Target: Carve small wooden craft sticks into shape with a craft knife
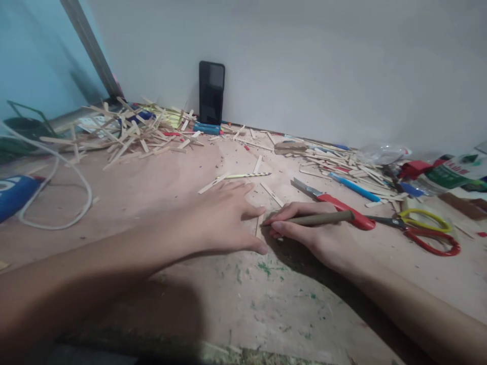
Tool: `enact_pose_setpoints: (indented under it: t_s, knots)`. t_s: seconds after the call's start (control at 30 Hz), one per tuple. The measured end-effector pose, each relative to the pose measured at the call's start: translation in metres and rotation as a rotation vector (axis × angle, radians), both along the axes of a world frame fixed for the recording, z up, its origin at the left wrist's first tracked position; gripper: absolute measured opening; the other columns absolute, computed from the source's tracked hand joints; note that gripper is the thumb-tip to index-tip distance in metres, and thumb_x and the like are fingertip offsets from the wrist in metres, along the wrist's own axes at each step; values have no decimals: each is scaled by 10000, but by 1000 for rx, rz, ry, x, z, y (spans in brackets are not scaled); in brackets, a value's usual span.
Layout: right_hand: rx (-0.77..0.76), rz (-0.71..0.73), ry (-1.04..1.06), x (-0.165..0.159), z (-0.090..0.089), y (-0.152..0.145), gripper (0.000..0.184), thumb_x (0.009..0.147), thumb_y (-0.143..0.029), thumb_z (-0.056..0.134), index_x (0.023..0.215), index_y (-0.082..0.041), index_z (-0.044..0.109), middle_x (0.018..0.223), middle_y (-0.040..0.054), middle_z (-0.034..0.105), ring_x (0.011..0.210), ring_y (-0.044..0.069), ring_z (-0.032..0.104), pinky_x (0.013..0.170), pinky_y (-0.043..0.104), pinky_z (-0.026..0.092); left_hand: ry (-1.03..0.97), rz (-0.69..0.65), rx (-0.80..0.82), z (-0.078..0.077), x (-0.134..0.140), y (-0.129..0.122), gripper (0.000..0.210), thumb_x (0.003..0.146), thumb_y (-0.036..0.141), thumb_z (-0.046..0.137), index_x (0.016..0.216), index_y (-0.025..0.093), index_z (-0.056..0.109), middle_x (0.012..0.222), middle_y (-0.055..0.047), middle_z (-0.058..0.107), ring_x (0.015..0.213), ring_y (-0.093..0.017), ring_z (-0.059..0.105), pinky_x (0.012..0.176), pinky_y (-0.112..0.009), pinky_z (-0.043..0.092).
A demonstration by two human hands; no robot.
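Observation:
My left hand (224, 218) lies palm down on the table with its fingers spread. Its thumb and a fingertip are beside a short wooden craft stick (260, 225), apparently touching it. In my right hand (312, 235) is a slim olive-brown pen (323, 218), held in a writing grip with its tip at that stick. A red-handled cutter knife (346, 210) lies just beyond the right hand, blade pointing left. Next to it rest scissors (395, 222) with one yellow and one red loop. Past the left fingertips are a patterned pencil (247, 175) and several loose sticks.
A heap of craft sticks (133, 132) covers the back left. A black phone (211, 94) stands upright on a blue holder (206, 129) by the wall. More sticks (335, 161), a blue pen (353, 186) and a plastic bottle (452, 170) lie to the right. A white cable (85, 185) loops at left.

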State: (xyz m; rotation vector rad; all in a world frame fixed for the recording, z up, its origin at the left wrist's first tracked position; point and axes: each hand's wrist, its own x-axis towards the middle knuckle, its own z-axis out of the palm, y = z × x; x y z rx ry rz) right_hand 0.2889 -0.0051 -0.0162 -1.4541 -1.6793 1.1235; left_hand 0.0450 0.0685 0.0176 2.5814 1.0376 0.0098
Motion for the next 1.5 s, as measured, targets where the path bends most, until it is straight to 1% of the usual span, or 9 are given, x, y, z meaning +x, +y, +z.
enact_pose_setpoints:
  t_s: [0.33, 0.53, 0.7, 0.77, 0.83, 0.97, 1.1, 1.3, 1.5]
  knots:
    - [-67, -13, 102, 7, -13, 5, 300, 1155, -477, 854, 1174, -182, 804, 1170, 58, 832, 1004, 229, 820, 936, 441, 724, 3, -7, 9, -1, -3, 0, 834, 893, 798, 960, 1579, 341, 836, 1939, -230, 454, 1828, -528, 391, 1438, -748, 405]
    - [-85, -40, 127, 4, -15, 9, 313, 1159, -479, 847, 1235, -179, 802, 1207, 67, 828, 1032, 239, 822, 943, 451, 725, -67, -93, 106, -9, -6, 1, 757, 921, 805, 951, 1513, 338, 876, 1837, -212, 613, 1754, -498, 523, 1407, -719, 452]
    - [-86, -11, 160, 0, -12, 9, 284, 1148, -455, 866, 1152, -178, 802, 1127, 47, 828, 988, 225, 821, 922, 433, 725, -165, -190, 269, -7, -14, 2, 748, 917, 862, 926, 1239, 188, 938, 1554, -235, 816, 1532, -489, 717, 1416, -766, 392]
    - [-73, -26, 178, 0, -14, 10, 293, 1151, -464, 862, 1128, -179, 800, 1107, 43, 830, 985, 224, 824, 926, 434, 725, -229, -225, 323, -3, -18, 7, 591, 1084, 759, 805, 1228, 198, 918, 1460, -187, 858, 1424, -417, 771, 1391, -705, 427]
    - [-58, -46, 184, 0, -15, 11, 303, 1150, -474, 863, 1106, -181, 799, 1083, 39, 831, 978, 223, 827, 935, 438, 725, -293, -274, 353, -2, -23, 14, 344, 1224, 447, 644, 1261, 214, 896, 1375, -136, 880, 1334, -332, 792, 1284, -563, 521]
    - [-33, -23, 130, -1, -5, 12, 298, 1109, -467, 896, 1026, -192, 817, 984, 23, 833, 890, 201, 811, 863, 393, 709, -335, -423, 335, -12, -27, 26, 317, 1146, 131, 596, 1166, 243, 892, 1262, -55, 903, 1191, -249, 813, 1131, -411, 573]
    - [28, 48, 48, -5, 15, 11, 174, 978, -416, 903, 937, -248, 918, 998, 48, 889, 754, 181, 753, 671, 314, 608, -325, -486, 330, -24, -25, 26, 297, 1151, 129, 607, 1108, 232, 882, 1165, -46, 883, 1092, -233, 800, 1035, -379, 575]
    - [20, 55, -24, -5, 28, 8, 157, 914, -394, 881, 970, -279, 973, 816, 23, 860, 588, 164, 665, 495, 276, 466, -293, -497, 372, -22, -28, 25, 307, 1142, 130, 588, 1034, 216, 862, 987, -52, 816, 945, -243, 730, 912, -406, 517]
    - [66, -50, 4, -3, 16, 7, 191, 924, -444, 882, 989, -291, 975, 744, 28, 836, 603, 210, 758, 522, 303, 573, -332, -497, 335, -25, -29, 32, 321, 1160, 135, 558, 1055, 225, 847, 1095, -57, 842, 1024, -223, 758, 955, -368, 559]
